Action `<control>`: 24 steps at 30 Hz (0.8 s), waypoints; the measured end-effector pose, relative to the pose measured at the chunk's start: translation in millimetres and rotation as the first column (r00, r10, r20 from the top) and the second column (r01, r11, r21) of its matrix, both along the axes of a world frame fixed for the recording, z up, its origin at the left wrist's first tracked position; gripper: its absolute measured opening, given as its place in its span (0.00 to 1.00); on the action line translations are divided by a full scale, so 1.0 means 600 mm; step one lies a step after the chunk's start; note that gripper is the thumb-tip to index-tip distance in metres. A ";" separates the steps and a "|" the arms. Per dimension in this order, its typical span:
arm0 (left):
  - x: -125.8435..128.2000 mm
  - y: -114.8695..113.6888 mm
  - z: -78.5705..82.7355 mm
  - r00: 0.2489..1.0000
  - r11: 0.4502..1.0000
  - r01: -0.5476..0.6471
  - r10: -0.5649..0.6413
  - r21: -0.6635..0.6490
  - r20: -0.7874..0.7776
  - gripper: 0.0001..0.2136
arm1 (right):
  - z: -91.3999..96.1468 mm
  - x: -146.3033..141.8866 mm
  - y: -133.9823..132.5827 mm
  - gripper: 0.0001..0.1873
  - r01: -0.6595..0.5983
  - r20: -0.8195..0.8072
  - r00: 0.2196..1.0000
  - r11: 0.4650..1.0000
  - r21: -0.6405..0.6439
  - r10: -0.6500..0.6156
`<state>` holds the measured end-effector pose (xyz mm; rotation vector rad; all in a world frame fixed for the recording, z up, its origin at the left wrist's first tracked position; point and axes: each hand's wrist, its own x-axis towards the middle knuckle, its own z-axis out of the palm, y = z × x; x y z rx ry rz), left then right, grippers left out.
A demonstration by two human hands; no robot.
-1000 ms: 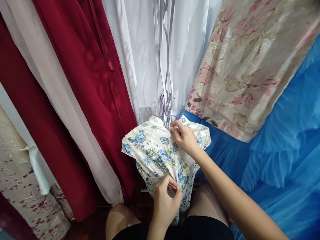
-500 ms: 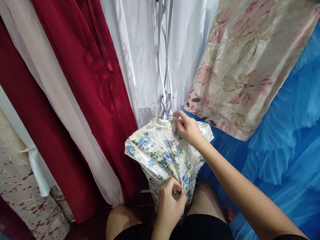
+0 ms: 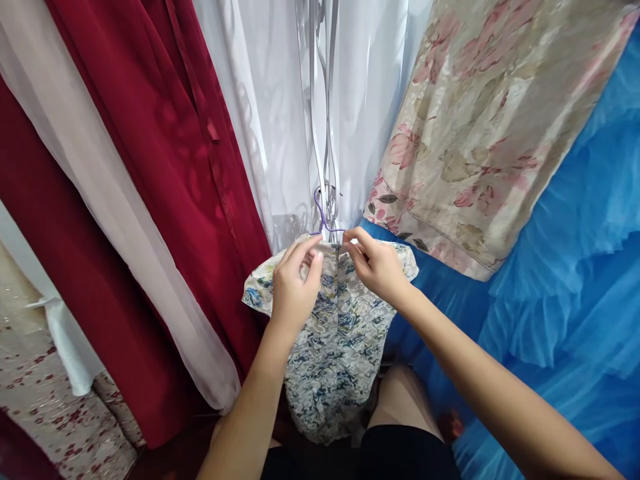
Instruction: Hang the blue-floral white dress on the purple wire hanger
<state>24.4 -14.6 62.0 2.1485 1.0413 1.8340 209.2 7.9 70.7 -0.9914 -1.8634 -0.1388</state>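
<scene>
A small white dress with blue flowers (image 3: 334,340) hangs on a purple hanger (image 3: 323,217) hooked low on a white metal rack (image 3: 325,120). Both hands are up at its neckline. My left hand (image 3: 294,287) pinches the collar on the left side, fingers closed on the cloth. On the right side of the collar, my right hand (image 3: 376,263) pinches the fabric just below the hanger. The dress drops down over my knees.
Dark red (image 3: 150,173) and pale pink gowns (image 3: 90,173) hang at the left, sheer white fabric (image 3: 270,107) behind the rack. A beige floral garment (image 3: 480,133) and blue tulle (image 3: 575,293) fill the right. A red-dotted cream cloth (image 3: 45,413) lies at lower left.
My left hand let go of the dress's lower fold and rose to the collar. The dress now hangs straight. My right hand stayed at the neckline.
</scene>
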 end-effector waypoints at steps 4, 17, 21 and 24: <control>0.012 0.040 0.033 0.979 1.000 -0.011 0.008 -0.015 -0.203 0.06 | -0.011 -0.005 0.004 0.07 0.007 -0.006 1.000 1.000 0.004 -0.007; 0.001 0.058 0.034 0.928 0.999 -0.042 0.039 0.001 -0.371 0.04 | -0.044 -0.013 0.028 0.11 -0.005 -0.029 1.000 0.994 0.106 0.008; 0.011 0.057 0.029 0.958 0.996 -0.079 0.090 0.051 -0.271 0.05 | -0.039 -0.014 0.031 0.12 -0.033 -0.016 0.999 0.992 0.123 0.035; 0.022 0.053 0.022 0.985 0.994 -0.099 0.104 0.037 -0.137 0.06 | -0.046 -0.015 0.044 0.13 -0.027 0.032 0.999 0.983 0.180 0.022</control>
